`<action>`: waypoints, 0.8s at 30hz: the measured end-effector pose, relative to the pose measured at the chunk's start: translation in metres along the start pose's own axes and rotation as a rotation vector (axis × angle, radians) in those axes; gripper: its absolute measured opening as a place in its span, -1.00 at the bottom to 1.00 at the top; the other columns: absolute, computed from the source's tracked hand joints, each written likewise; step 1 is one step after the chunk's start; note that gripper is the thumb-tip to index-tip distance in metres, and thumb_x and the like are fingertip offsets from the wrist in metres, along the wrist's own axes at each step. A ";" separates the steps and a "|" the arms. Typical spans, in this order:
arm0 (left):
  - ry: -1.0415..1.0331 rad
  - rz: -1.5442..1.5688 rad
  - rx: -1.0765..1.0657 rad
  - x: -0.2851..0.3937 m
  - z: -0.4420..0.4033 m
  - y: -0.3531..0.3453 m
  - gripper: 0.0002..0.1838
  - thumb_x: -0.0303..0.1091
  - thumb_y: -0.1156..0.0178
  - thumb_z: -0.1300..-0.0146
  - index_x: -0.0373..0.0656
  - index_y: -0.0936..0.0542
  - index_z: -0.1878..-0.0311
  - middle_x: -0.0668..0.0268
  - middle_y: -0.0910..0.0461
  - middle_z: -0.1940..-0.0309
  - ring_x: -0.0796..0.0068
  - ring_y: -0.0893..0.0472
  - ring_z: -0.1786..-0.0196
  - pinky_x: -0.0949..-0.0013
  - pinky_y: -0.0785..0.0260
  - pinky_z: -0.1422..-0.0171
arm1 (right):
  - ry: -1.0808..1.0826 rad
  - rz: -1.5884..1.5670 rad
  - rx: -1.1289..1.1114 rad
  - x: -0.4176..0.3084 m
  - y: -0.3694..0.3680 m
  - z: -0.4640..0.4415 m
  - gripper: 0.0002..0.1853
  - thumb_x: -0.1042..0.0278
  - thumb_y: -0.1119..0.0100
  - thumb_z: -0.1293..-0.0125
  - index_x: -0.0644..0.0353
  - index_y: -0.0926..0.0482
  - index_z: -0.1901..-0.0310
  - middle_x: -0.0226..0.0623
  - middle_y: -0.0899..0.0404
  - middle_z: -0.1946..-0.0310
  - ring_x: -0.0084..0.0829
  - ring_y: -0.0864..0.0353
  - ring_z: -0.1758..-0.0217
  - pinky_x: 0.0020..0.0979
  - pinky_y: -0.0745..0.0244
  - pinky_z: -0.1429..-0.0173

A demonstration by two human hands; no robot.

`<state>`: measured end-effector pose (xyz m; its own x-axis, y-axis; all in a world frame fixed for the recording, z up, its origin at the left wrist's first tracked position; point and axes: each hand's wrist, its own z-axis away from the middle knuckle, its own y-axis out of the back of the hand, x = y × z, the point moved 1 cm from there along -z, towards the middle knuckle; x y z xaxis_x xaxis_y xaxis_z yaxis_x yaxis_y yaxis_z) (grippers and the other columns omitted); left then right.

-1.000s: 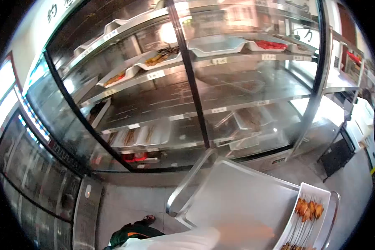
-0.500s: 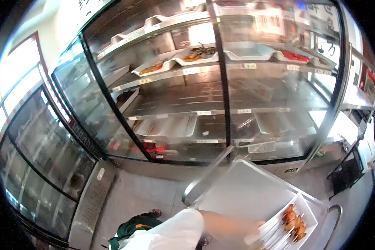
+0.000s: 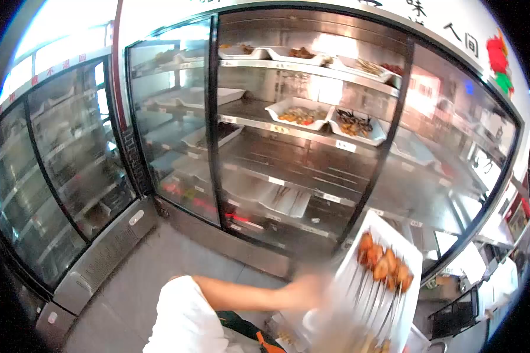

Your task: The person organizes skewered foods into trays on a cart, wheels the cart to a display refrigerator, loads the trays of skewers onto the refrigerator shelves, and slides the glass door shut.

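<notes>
A white tray (image 3: 409,247) is raised and tilted in front of the cabinet, on the right. Several skewers (image 3: 386,265) with browned meat lie in it, their sticks towards me. My left hand (image 3: 305,293) reaches in from a white sleeve and ends beside the tray's left edge. Motion smears its fingers, so I cannot tell whether it touches the tray. A blurred skin-toned patch (image 3: 335,334) covers the tray's lower left side; it may be my right hand, but no fingers can be made out.
A glass-fronted cabinet stands ahead, with trays of food such as a tray of mixed skewers (image 3: 300,115) and a tray with dark pieces (image 3: 359,125) on its shelves. A black door frame (image 3: 374,182) rises near the tray. Another glass cabinet (image 3: 59,159) stands left. Grey tiles (image 3: 176,253) cover the floor.
The tray of skewers has come up off the metal cart, towards the cabinet. My left hand has shifted left and up in view. The view has turned left.
</notes>
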<state>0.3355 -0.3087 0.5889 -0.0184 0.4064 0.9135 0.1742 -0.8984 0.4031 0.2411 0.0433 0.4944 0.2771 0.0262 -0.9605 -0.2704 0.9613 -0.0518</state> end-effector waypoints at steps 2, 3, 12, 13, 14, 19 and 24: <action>0.000 0.125 0.111 0.019 0.008 0.047 -0.68 -0.45 -0.08 0.07 -0.28 -0.38 0.17 0.33 -0.46 0.35 0.61 -0.40 0.28 0.49 -0.29 0.18 | 0.076 0.044 -0.139 -0.065 -0.044 -0.028 -0.33 0.01 -0.08 0.13 0.32 -0.32 0.00 -0.03 -0.37 0.06 -0.12 -0.37 0.02 -0.05 -0.15 -0.04; -0.002 0.094 0.172 0.033 0.015 0.072 -0.68 -0.45 -0.08 0.07 -0.28 -0.38 0.17 0.33 -0.46 0.34 0.63 -0.40 0.25 0.49 -0.29 0.16 | 0.120 0.071 -0.212 -0.102 -0.071 -0.042 -0.36 0.08 -0.06 0.15 0.34 -0.33 0.02 -0.04 -0.39 0.10 -0.17 -0.39 0.06 -0.13 -0.21 -0.01; -0.187 0.501 0.636 0.060 0.013 0.299 -0.75 -0.41 -0.09 0.14 -0.30 -0.43 0.34 0.29 -0.45 0.48 0.53 -0.44 0.40 0.51 -0.29 0.31 | 0.468 -0.137 -0.687 -0.302 -0.352 -0.106 -0.51 0.39 0.10 0.16 0.31 -0.35 0.07 -0.16 -0.45 0.22 -0.33 -0.48 0.20 -0.41 -0.42 0.06; -0.184 0.538 0.643 0.056 0.012 0.324 -0.73 -0.42 -0.07 0.16 -0.32 -0.42 0.31 0.29 -0.44 0.47 0.49 -0.45 0.37 0.50 -0.30 0.28 | 0.459 -0.134 -0.744 -0.314 -0.384 -0.117 -0.50 0.39 0.10 0.15 0.32 -0.34 0.06 -0.16 -0.45 0.21 -0.32 -0.48 0.19 -0.40 -0.42 0.05; -0.179 0.519 0.679 0.049 0.010 0.348 -0.75 -0.41 -0.06 0.15 -0.31 -0.42 0.33 0.29 -0.43 0.47 0.51 -0.44 0.39 0.50 -0.29 0.30 | 0.447 -0.118 -0.766 -0.322 -0.412 -0.132 -0.52 0.38 0.09 0.13 0.33 -0.35 0.07 -0.15 -0.45 0.21 -0.32 -0.48 0.18 -0.39 -0.41 0.04; -0.211 0.623 0.852 -0.003 -0.027 0.469 -0.72 -0.22 -0.06 0.01 -0.23 -0.39 0.29 0.26 -0.41 0.31 0.50 -0.44 0.27 0.42 -0.34 0.26 | 0.336 -0.095 -0.756 -0.349 -0.568 -0.197 -0.61 0.32 0.04 0.03 0.30 -0.36 0.12 -0.11 -0.44 0.19 -0.29 -0.48 0.14 -0.34 -0.43 0.05; -0.253 0.963 0.980 -0.058 -0.092 0.546 -0.41 0.14 0.13 -0.12 -0.17 -0.30 -0.03 0.22 -0.45 0.21 0.42 -0.40 0.10 0.39 -0.12 -0.05 | 0.239 -0.141 -0.654 -0.349 -0.685 -0.241 -0.78 0.38 0.02 0.25 0.17 -0.38 0.44 -0.34 -0.38 0.44 -0.40 -0.39 0.34 -0.39 -0.36 0.21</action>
<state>0.3407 -0.8382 0.7614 0.6586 -0.1836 0.7298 0.6277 -0.4009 -0.6673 0.1077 -0.6906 0.7989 0.1605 -0.2197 -0.9623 -0.7659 0.5872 -0.2618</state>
